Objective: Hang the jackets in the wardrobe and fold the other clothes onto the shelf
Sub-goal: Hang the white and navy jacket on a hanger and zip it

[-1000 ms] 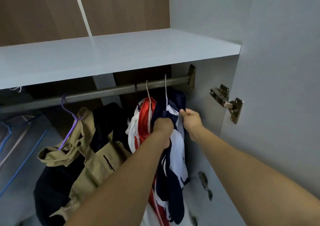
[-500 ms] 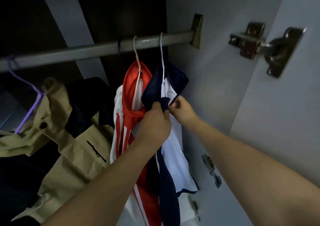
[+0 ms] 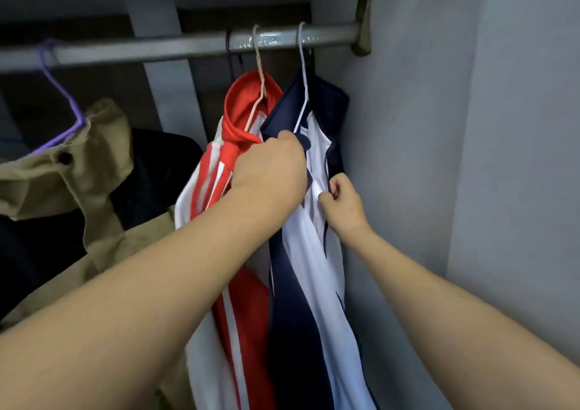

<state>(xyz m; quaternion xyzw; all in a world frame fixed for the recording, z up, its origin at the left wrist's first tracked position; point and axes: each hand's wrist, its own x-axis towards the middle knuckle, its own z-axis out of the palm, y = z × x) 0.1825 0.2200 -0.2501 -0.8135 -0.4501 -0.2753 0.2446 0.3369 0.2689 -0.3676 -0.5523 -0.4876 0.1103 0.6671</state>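
Observation:
A navy and white jacket (image 3: 317, 271) hangs on a white hanger (image 3: 302, 64) at the right end of the grey rail (image 3: 175, 47). My left hand (image 3: 270, 174) grips the navy front edge just under the collar. My right hand (image 3: 340, 201) pinches the white front panel a little lower, to the right. Left of it a red and white jacket (image 3: 238, 117) hangs on a beige hanger (image 3: 259, 64). A tan jacket (image 3: 94, 158) with dark lining hangs crooked on a purple hanger (image 3: 59, 95) at the left.
The wardrobe's grey side wall (image 3: 408, 158) stands close to the right of the navy jacket, with the open door (image 3: 527, 158) beyond it. The rail's bracket (image 3: 362, 23) sits at the upper right. A dark hanger hook (image 3: 228, 51) also hangs on the rail.
The view has dropped and moved closer, so the shelf is out of sight. My right hand has slid down from the collar onto the white front panel; my left hand still holds the jacket.

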